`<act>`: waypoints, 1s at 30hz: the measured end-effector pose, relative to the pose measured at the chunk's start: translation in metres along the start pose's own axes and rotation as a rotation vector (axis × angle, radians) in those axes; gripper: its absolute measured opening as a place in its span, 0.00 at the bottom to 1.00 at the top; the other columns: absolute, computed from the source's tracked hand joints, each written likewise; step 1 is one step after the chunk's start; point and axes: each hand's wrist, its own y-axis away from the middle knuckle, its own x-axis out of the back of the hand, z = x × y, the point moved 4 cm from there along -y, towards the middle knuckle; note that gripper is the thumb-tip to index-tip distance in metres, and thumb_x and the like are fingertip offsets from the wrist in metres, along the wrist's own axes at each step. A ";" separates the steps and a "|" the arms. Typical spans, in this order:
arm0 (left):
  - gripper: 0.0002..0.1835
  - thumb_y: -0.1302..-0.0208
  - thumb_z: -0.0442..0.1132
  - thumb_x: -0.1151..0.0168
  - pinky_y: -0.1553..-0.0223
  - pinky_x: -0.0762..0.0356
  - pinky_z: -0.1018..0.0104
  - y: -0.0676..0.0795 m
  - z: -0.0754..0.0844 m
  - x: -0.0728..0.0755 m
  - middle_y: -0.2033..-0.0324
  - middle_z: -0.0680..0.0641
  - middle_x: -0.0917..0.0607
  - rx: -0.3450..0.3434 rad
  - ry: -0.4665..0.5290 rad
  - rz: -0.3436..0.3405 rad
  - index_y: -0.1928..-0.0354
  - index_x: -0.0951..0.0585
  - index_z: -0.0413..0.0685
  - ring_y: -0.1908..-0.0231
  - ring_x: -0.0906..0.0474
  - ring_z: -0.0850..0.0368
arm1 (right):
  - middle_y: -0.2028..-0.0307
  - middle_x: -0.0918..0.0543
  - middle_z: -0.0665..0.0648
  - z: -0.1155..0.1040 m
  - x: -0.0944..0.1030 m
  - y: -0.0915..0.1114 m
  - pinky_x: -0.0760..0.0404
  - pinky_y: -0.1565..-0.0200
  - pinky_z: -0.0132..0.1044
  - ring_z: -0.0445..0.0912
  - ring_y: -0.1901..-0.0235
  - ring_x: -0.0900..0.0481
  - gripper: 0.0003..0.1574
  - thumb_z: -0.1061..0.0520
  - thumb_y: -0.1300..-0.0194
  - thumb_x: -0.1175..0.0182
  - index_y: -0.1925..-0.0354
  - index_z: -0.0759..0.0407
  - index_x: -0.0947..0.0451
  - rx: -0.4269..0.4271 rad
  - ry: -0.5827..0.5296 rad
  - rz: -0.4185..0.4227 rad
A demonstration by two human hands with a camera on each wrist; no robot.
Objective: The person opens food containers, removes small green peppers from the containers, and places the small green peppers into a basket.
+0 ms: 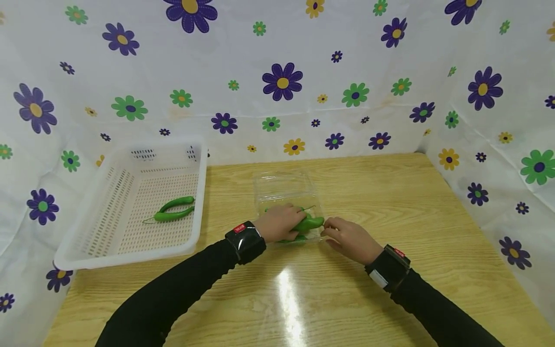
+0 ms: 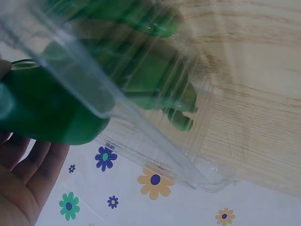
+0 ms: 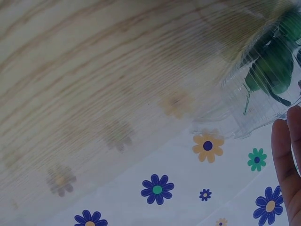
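A clear plastic hinged box stands on the table, its lid raised at the back, with several green peppers inside, seen through its wall in the left wrist view. My left hand is over the box and grips a large green pepper, thumb on one side and fingers on the other. The pepper's tip points right, toward my other hand. At the box's right side is my right hand, fairly straight fingers right at the rim; its thumb is hidden in the right wrist view.
A white perforated basket stands at the left with two long green peppers in it. Wooden table surrounds the box. A flower-printed cloth hangs behind the table and along both sides.
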 end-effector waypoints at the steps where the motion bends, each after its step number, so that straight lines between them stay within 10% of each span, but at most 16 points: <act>1: 0.16 0.41 0.46 0.36 0.65 0.23 0.65 0.000 0.000 0.001 0.60 0.49 0.19 -0.002 0.001 0.011 0.53 0.24 0.47 0.63 0.24 0.57 | 0.65 0.24 0.54 0.000 0.000 0.000 0.21 0.67 0.30 0.42 0.67 0.23 0.19 0.63 0.59 0.25 0.65 0.57 0.21 0.000 -0.001 0.002; 21: 0.17 0.43 0.44 0.36 0.67 0.24 0.67 0.008 -0.003 0.023 0.61 0.50 0.19 0.019 -0.013 0.062 0.52 0.24 0.46 0.64 0.24 0.57 | 0.65 0.23 0.54 0.000 0.001 -0.001 0.21 0.68 0.30 0.42 0.68 0.23 0.19 0.63 0.58 0.25 0.65 0.57 0.20 -0.004 -0.001 0.005; 30: 0.17 0.43 0.42 0.36 0.68 0.24 0.65 0.023 -0.013 0.062 0.65 0.49 0.20 0.053 -0.006 0.121 0.53 0.24 0.45 0.66 0.25 0.57 | 0.64 0.23 0.54 0.001 -0.002 0.000 0.21 0.68 0.30 0.42 0.67 0.23 0.18 0.63 0.57 0.26 0.64 0.57 0.20 -0.009 -0.004 -0.002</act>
